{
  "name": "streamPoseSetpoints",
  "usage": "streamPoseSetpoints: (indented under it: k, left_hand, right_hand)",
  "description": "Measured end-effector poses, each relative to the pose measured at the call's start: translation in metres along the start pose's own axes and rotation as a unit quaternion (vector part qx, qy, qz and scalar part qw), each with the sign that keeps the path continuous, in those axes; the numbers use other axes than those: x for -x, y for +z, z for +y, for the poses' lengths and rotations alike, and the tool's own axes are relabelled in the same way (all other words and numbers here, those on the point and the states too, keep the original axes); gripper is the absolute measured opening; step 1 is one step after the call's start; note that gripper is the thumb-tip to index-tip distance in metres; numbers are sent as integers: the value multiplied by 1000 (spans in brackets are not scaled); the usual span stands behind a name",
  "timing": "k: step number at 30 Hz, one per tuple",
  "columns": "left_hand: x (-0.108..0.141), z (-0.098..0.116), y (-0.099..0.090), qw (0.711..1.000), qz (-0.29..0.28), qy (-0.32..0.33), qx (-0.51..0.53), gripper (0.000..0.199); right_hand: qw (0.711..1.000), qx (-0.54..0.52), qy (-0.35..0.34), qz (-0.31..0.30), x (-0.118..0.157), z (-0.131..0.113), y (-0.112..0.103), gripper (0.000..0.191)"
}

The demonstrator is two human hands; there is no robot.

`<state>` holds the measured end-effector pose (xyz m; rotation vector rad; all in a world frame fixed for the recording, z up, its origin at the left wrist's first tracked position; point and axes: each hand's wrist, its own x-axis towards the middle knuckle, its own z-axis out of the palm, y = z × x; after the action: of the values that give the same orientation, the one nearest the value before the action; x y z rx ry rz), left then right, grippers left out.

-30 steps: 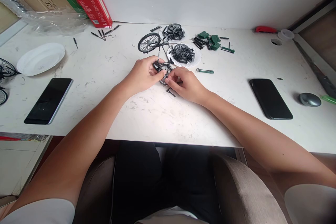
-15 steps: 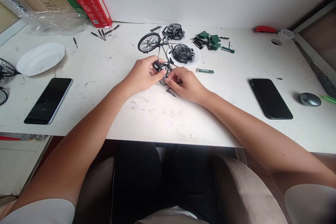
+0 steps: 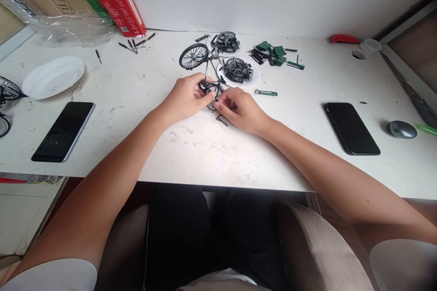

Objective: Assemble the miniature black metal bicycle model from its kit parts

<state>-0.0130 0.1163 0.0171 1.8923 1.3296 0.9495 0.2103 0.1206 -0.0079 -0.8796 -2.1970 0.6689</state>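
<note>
A small black model bicycle (image 3: 210,71) is tilted over the white table, one wheel pointing away from me and the other between my hands. My left hand (image 3: 189,95) is closed round the near-wheel end, thumb pressed on the wheel. From the other side, my right hand (image 3: 240,107) pinches at the hub of that same wheel; any small part between its fingertips is hidden. Just below my fingers lies a thin black bracket-like piece (image 3: 221,120). A green and silver part (image 3: 266,92) lies to the right of my right hand.
Behind the bicycle, two paper plates (image 3: 257,77) bear black wheels and parts. Green and black pieces (image 3: 278,52) are heaped at the back right. Phones lie at left (image 3: 63,132) and right (image 3: 352,128). An oval white plate (image 3: 53,77) and a red box (image 3: 119,7) stand left.
</note>
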Motion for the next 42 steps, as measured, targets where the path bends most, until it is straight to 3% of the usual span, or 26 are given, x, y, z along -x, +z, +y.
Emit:
streamPoseSetpoints:
  k: [30,42]
  left_hand:
    - [0,1,0,1000,1,-10,3,29]
    - [1,1,1,998,8,-14,67,27]
  right_hand:
    - [1000,3,-3,0,0,1,1,26]
    - [1000,-1,-15,6,0,3,1,23]
